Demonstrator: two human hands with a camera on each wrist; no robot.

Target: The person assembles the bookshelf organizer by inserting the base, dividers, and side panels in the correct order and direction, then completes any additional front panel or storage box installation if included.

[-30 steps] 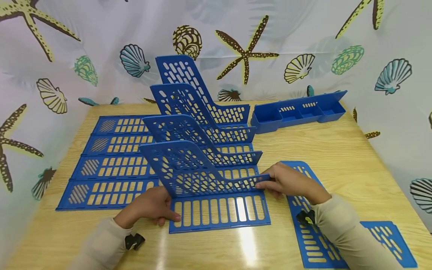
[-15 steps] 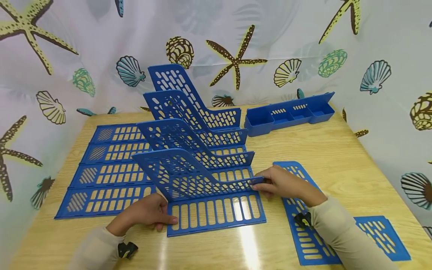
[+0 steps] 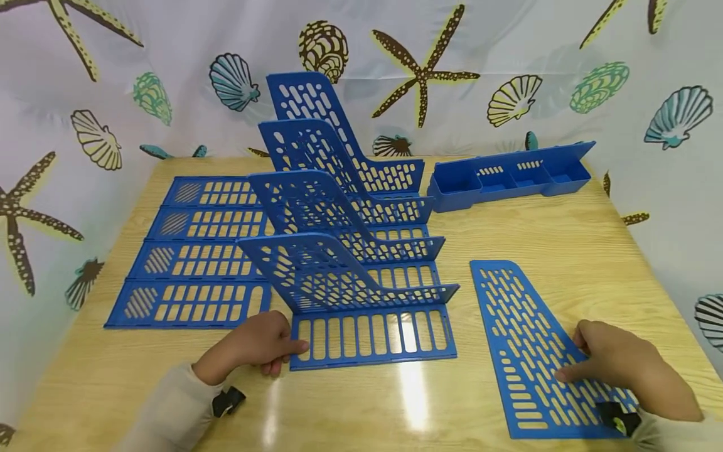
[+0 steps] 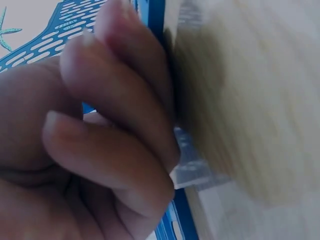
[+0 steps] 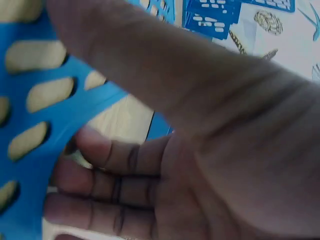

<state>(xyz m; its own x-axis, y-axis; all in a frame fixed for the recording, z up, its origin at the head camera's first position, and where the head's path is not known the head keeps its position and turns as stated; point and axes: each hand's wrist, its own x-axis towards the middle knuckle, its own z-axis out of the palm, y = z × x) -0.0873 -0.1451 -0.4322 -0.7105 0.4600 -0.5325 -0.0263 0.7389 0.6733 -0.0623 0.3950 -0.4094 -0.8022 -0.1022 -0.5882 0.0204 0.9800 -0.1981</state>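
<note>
A blue plastic file rack with perforated upright dividers (image 3: 307, 242) stands in the middle of the head view. My left hand (image 3: 257, 342) pinches the left edge of its front slotted base panel (image 3: 373, 360), thumb on top and other fingers curled below. At the right, a loose L-shaped divider panel (image 3: 494, 342) lies flat on the table. My right hand (image 3: 615, 358) grips its inner edge. In the right wrist view, the thumb lies over the loose panel (image 5: 30, 175), and the other fingers reach to its edge. My wrist hides the panel's lower right part.
Several slotted blue panels (image 3: 192, 324) lie flat in a row to the rack's left. A blue tray with compartments (image 3: 503, 198) stands behind at the right, beside the rack. The wooden table (image 3: 339, 408) ends at a shell-patterned cloth (image 3: 186, 37).
My right hand has let go of the front divider's right end and moved right and nearer, onto the loose panel. The left hand keeps its hold. The head view has shifted slightly.
</note>
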